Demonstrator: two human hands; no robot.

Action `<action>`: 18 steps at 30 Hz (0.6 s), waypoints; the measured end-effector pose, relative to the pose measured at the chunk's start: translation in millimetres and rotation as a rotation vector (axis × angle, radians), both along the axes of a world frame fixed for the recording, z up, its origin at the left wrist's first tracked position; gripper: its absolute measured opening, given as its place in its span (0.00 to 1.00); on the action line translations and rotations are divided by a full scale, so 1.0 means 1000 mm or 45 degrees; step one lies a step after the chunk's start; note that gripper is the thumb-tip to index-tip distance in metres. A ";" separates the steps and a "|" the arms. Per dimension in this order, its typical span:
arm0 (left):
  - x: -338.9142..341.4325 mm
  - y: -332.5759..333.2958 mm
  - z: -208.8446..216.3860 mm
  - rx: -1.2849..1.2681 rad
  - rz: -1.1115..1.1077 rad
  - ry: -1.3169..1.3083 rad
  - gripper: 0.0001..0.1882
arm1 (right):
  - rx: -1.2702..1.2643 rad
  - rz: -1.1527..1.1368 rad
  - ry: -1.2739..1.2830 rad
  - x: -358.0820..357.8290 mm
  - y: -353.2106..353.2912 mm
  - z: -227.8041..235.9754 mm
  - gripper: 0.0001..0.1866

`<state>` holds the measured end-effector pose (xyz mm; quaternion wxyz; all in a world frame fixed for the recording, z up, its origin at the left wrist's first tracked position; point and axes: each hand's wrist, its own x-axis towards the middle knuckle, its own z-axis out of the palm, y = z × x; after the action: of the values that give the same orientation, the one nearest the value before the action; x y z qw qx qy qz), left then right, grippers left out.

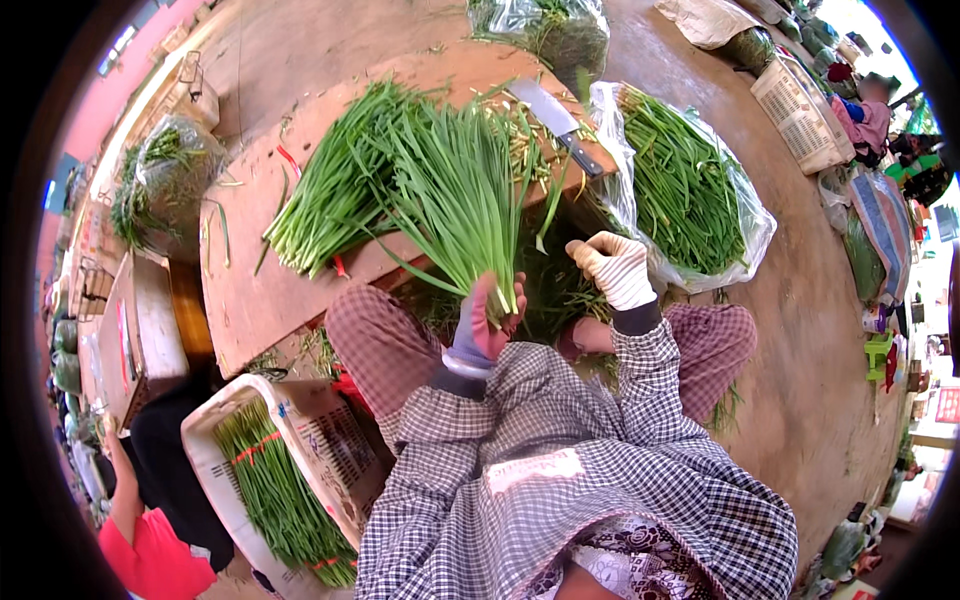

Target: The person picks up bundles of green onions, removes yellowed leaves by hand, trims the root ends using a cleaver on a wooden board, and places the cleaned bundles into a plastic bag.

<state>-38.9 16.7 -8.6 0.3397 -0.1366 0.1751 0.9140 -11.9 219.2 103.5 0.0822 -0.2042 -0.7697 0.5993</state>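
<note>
My left hand [482, 328], in a purple-grey glove, is closed round the pale stem ends of a bunch of garlic chives [455, 190]. The bunch's long green leaves fan out over the low wooden table. To its right, my right hand [617, 270], in a white glove with bare fingertips, is raised above my knee with its fingers curled together. Whatever those fingers may hold is too small to make out. A larger pile of chives [340, 180] lies on the wooden table [250, 310], left of the held bunch. A cleaver [555, 122] with a black handle rests at the table's right edge among cut stem ends.
A clear plastic bag of loose chives [690, 190] stands right of the table. At lower left, a white crate [300, 450] holds chives tied with red bands. A co-worker's red sleeve [155, 555] shows beside it. More bagged greens [165, 180] stand at far left.
</note>
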 end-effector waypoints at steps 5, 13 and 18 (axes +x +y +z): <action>0.002 0.002 0.018 0.009 -0.017 -0.019 0.18 | 0.177 0.270 -0.130 0.006 -0.018 -0.032 0.15; -0.001 0.003 0.008 -0.221 -0.145 0.193 0.18 | 0.201 0.465 -0.145 -0.030 -0.045 -0.043 0.17; 0.003 0.002 0.004 -0.280 -0.143 0.226 0.19 | 0.239 0.491 -0.053 -0.041 -0.048 -0.053 0.15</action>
<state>-35.7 18.3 -5.1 0.3565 -0.0815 0.3108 0.8773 -52.7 170.8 50.2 -0.0312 -0.0570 -0.8484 0.5253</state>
